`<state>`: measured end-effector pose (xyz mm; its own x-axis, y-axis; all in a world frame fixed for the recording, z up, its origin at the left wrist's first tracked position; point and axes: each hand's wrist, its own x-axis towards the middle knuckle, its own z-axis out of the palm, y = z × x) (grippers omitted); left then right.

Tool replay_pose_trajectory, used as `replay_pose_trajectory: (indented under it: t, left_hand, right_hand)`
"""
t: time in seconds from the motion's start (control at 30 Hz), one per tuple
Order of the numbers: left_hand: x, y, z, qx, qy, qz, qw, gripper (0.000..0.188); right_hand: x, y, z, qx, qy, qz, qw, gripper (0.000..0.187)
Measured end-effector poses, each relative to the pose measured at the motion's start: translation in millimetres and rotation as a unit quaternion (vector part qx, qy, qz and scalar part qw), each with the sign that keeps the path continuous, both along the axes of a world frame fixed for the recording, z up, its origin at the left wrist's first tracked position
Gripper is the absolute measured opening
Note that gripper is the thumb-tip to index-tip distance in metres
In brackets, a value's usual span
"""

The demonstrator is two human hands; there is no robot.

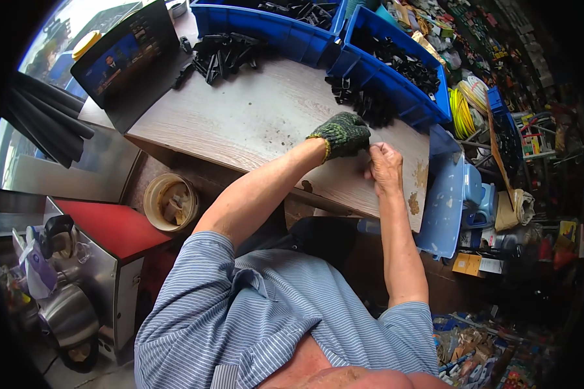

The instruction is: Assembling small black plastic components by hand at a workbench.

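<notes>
My left hand [344, 135], in a dark green knitted glove, is closed above the right part of the wooden tabletop [240, 117]. My bare right hand [385, 168] is close beside it, fingers curled into a pinch. Whatever either hand holds is hidden or too small to make out. Just beyond them lies a pile of small black plastic parts [370, 104]. A second heap of black clip-like parts [224, 57] sits farther left, near the back edge.
Two blue bins [266, 32] [396, 71] of black parts stand along the back. At the left are a tablet-like screen [120, 65], a bucket [170, 201] and a red-topped cabinet [110, 223]. A blue plastic stool [441, 201] and yellow cable [461, 113] are at the right.
</notes>
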<state>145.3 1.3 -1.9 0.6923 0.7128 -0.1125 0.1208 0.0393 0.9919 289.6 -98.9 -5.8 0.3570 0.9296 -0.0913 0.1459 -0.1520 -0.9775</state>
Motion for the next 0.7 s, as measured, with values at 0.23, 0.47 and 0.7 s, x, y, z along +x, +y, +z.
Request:
replay_pose_trajectory:
  t: [0.23, 0.47, 0.7]
  left_hand:
    - [-17, -11, -8, -0.114, -0.152, 0.013, 0.982, 0.018]
    - [-19, -42, -9, 0.000, -0.196, 0.129, 0.972, 0.025]
    - [-22, -51, -21, 0.338, -0.085, 0.184, 0.919, 0.028]
  right_hand:
    - [-4, -5, 0, 0.025, 0.067, 0.044, 0.996, 0.028]
    - [-27, -5, 8, -0.009, 0.080, 0.012, 0.997, 0.040]
    - [-59, -1, 6, 0.008, 0.145, -0.156, 0.977, 0.035]
